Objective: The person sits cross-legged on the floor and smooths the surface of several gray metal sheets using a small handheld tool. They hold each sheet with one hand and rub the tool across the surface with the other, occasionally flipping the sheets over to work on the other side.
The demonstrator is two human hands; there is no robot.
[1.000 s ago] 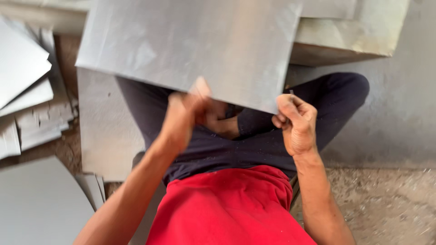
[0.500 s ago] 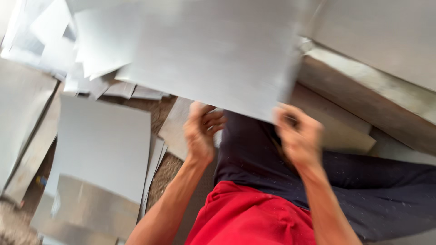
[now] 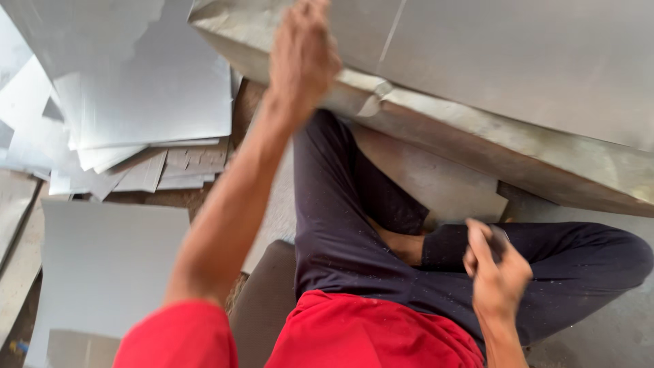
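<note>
I sit cross-legged in dark trousers and a red shirt. My left hand (image 3: pixel 303 51) is stretched up and forward to the near left corner of a thick stack of large grey metal sheets (image 3: pixel 545 75), its fingers curled over the corner of the top sheet. My right hand (image 3: pixel 497 272) hovers low over my right knee, fingers closed around a small dark object (image 3: pixel 501 238) that is blurred. A pile of cut grey sheets (image 3: pixel 157 95) lies on the ground to my left, apart from both hands.
One flat grey sheet (image 3: pixel 109 272) lies at lower left beside my hip. Another sheet (image 3: pixel 436 180) lies under my legs below the stack. Bare brown ground (image 3: pixel 184 197) shows between the piles. The stack's worn edge (image 3: pixel 477 146) runs diagonally across the right.
The big sheet held up in both hands is gone from them. My left arm has stretched up to the stack's corner, and my right hand has dropped toward my knee. The view swung.
</note>
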